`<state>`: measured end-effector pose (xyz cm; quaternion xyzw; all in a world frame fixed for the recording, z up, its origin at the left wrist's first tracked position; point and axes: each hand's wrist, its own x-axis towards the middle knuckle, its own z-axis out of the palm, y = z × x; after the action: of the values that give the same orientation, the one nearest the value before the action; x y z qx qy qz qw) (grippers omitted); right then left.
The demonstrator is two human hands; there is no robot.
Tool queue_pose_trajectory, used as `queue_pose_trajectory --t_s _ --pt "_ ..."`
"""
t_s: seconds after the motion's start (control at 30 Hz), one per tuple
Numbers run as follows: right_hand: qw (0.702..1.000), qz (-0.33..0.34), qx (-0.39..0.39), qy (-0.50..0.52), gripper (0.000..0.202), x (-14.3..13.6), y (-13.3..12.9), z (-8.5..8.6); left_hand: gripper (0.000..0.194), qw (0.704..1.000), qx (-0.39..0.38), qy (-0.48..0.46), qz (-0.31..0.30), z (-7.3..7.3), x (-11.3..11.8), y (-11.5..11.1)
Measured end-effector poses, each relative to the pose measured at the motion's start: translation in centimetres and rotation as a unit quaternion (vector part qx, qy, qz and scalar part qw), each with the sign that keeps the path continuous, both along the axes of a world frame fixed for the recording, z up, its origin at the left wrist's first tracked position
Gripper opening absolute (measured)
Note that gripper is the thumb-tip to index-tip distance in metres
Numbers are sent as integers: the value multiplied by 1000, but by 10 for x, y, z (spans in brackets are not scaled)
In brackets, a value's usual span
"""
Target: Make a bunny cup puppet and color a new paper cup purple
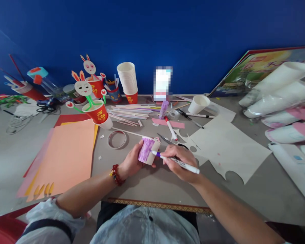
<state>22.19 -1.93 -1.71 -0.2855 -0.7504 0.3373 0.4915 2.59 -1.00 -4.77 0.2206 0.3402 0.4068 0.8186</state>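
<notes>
My left hand [130,160] is wrapped round a white paper cup [149,151], tilted on its side above the table. Purple strokes cover the left part of its wall; the part nearer my right hand is still white. In my right hand [182,160] is a white marker [179,163] with a purple collar, its tip against the cup wall at the edge of the colouring. A pair of scissors [165,138] lies just behind my right hand, partly hidden by it. The fingers behind the cup are mostly out of sight.
Paper sheets [66,156] lie on the left, cut white paper [226,145] on the right. Behind are a tape roll [117,139], paper straws [129,112], a red marker [170,128], stacked cups [127,78], rabbit-decorated cups [96,113] and a blurred bright screen [162,83].
</notes>
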Motion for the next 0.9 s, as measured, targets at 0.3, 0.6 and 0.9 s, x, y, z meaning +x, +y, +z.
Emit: queue_pose_trajectory --t_s 0.3,0.6,0.9 --pt "1000 14 1 -7 15 -1 -1 -4 55 1000 4 13 15 2 1 -2" --pt "1000 21 -9 -8 15 0 -1 -2 54 999 9 19 24 5 3 -2" --pt "999 49 -12 -6 15 -4 -2 -1 56 999 1 30 29 6 3 -2"
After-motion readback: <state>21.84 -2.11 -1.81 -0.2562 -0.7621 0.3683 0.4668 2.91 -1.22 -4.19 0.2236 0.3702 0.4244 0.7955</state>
